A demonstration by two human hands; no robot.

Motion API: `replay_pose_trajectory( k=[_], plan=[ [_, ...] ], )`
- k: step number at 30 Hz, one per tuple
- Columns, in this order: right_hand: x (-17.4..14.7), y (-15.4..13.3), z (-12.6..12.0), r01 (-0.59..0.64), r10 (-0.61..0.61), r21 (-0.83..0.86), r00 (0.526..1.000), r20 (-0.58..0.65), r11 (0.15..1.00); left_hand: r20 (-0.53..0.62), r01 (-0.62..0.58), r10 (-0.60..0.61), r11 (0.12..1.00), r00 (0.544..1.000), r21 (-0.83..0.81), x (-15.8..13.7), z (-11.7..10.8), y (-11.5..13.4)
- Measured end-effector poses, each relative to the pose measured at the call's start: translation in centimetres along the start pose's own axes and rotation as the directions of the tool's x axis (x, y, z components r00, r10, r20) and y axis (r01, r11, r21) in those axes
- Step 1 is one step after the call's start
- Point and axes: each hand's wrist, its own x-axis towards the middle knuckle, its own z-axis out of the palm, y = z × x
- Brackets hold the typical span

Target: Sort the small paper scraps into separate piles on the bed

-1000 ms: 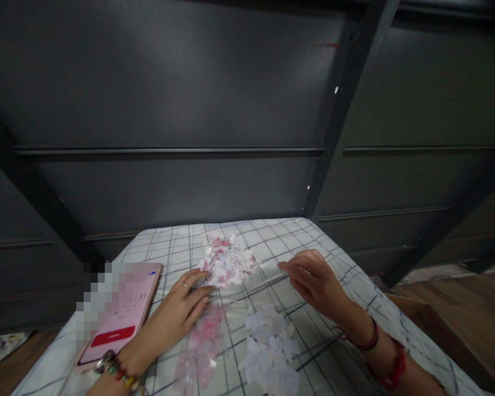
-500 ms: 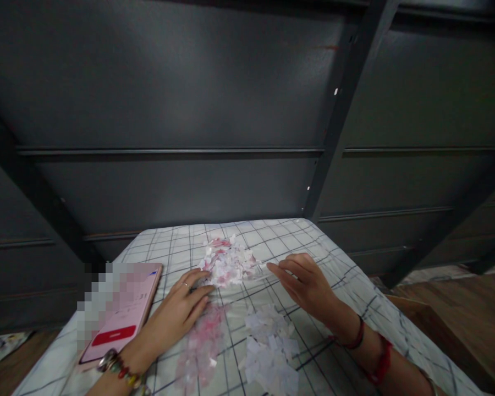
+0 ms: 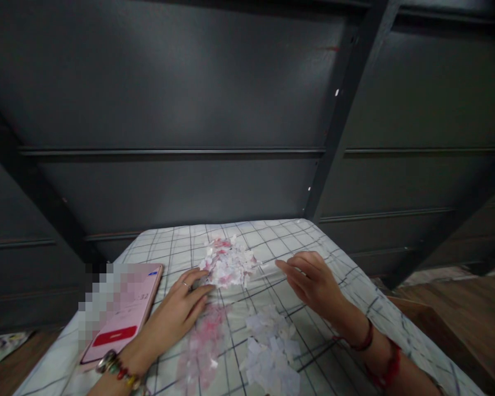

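My left hand rests at the left edge of a heap of mixed white and pink paper scraps, fingers apart and fingertips touching it. To the right of the heap, my right hand is held with its fingers closed in a pinch. What they hold, if anything, I cannot make out; a pale streak runs from the fingertips toward the heap. Nearer me lie a patch of thin pink scraps and, beside it, a pile of white paper scraps.
A checked white cloth covers the table. On the left lies a phone with a pink screen and a red button, partly pixelated. Dark panels stand behind the table. A cardboard box is on the floor at right.
My right hand has shifted a little to the right, away from the heap. My left hand stays in place at the heap's edge.
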Motion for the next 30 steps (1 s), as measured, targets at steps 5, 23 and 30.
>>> replay_pose_trajectory(
  k=[5, 23, 30],
  plan=[
    [-0.3, 0.4, 0.0, -0.038, 0.038, 0.043, 0.999, 0.004, 0.998, 0.001, -0.004, 0.004, 1.000, 1.000, 0.001, 0.1, -0.1, 0.1],
    [-0.5, 1.1, -0.1, -0.074, 0.075, -0.015, 0.996, 0.054, 0.997, -0.009, 0.006, -0.006, 1.000, 1.000, -0.015, 0.1, 0.0, 0.1],
    [-0.4, 1.3, -0.2, -0.068, 0.069, -0.012, 0.995, 0.074, 0.998, -0.016, 0.000, 0.000, 1.000, 1.000, -0.027, 0.1, 0.0, 0.1]
  ],
)
